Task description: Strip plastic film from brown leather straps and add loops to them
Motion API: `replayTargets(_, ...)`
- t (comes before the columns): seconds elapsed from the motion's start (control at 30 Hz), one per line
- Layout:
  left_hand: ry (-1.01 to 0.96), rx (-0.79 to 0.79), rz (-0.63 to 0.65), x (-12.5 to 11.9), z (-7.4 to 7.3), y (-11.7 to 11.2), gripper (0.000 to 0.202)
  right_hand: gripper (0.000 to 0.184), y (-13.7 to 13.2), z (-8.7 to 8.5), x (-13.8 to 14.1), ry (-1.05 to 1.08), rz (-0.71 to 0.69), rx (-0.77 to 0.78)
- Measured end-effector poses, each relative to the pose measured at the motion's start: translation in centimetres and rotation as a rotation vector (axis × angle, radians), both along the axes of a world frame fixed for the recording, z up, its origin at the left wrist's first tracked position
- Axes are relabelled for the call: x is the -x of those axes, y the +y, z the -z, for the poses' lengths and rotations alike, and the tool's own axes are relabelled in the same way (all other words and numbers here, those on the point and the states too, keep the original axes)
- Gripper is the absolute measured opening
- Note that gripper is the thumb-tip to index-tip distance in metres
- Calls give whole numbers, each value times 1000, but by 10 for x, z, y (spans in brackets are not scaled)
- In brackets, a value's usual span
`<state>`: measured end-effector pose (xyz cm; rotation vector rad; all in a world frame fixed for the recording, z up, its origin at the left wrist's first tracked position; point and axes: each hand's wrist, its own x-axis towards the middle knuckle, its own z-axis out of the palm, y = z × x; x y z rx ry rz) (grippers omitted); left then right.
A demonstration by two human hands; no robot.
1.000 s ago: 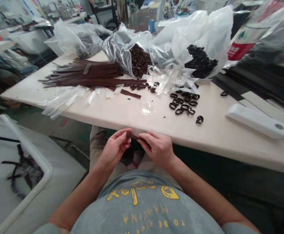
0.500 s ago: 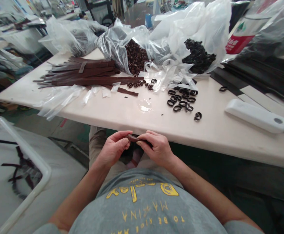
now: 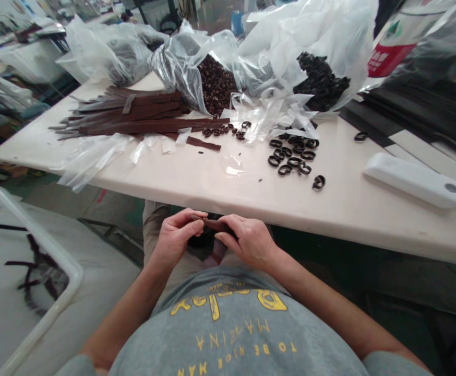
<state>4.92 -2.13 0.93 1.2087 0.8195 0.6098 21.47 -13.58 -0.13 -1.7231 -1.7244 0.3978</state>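
Note:
Between my hands, just off the table's front edge, is a brown leather-like strap (image 3: 214, 224). My left hand (image 3: 180, 232) pinches one end of it between thumb and forefinger. The fingers of my right hand (image 3: 247, 237) are wrapped round the other part, and the palm hides how much of the strap lies there. On the table, a bundle of long brown straps (image 3: 134, 117) lies at the left. Small brown loops (image 3: 216, 130) are scattered by its right end. Black loops (image 3: 294, 162) form a loose group right of centre.
Plastic bags of brown loops (image 3: 217, 86) and black loops (image 3: 320, 81) stand along the back of the white table (image 3: 165, 177). A white handheld device (image 3: 414, 180) with a cable lies at the right. At lower left stands a white bin (image 3: 77, 271) with strap scraps inside.
My left hand has shifted slightly left along the strap, and more brown strap shows between the hands. My right thumb has moved lower. The camera view has shifted a little.

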Motion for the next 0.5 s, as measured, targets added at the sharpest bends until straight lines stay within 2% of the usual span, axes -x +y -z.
replayTargets(0.23,27,-69,60,7,2,-1,15,32,-3,6,3,-154,-65,85)
replayTargets(0.4,59,-7,176,1,0,-9,18,32,2,2,4,-143,-150,55)
replayTargets(0.5,38,-35,149,1,2,-9,17,29,5,0,5,-89,-142,71)
